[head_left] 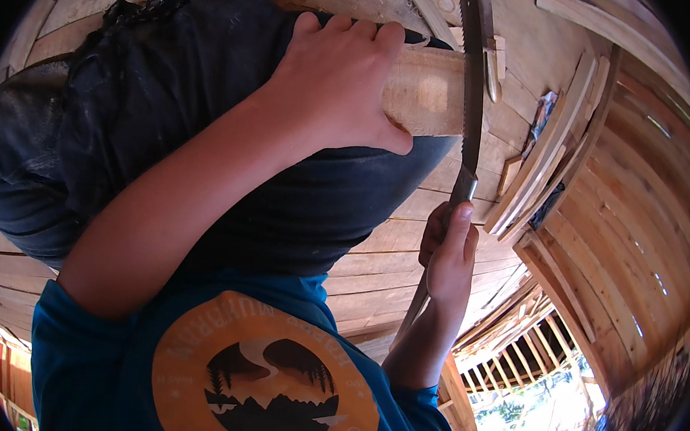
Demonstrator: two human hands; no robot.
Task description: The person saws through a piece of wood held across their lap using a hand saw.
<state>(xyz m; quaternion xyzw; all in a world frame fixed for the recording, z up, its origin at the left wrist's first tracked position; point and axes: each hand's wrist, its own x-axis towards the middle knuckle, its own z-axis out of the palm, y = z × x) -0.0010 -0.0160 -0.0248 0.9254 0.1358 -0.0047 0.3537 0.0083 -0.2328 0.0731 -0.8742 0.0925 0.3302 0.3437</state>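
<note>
A pale wooden board [426, 92] lies across my dark-trousered legs, its end jutting to the right. My left hand [343, 82] is clamped over it, fingers hooked past the far edge and thumb along the near one. In my right hand [449, 252] is the handle of a handsaw, fingers wrapped round it. The long dark saw blade [473, 88] stands at the board's right end, its toothed side facing the wood and its tip pointing away from me. Whether the teeth have entered the wood I cannot tell. Part of the board is hidden under my left hand.
Beneath is a plank floor [391, 243]. Beyond the blade lie a narrow tool [490, 73] and small wood offcuts. Long wooden strips [549, 150] are stacked at the right, beside a plank wall [629, 213]. A bright slatted opening [535, 376] shows at the lower right.
</note>
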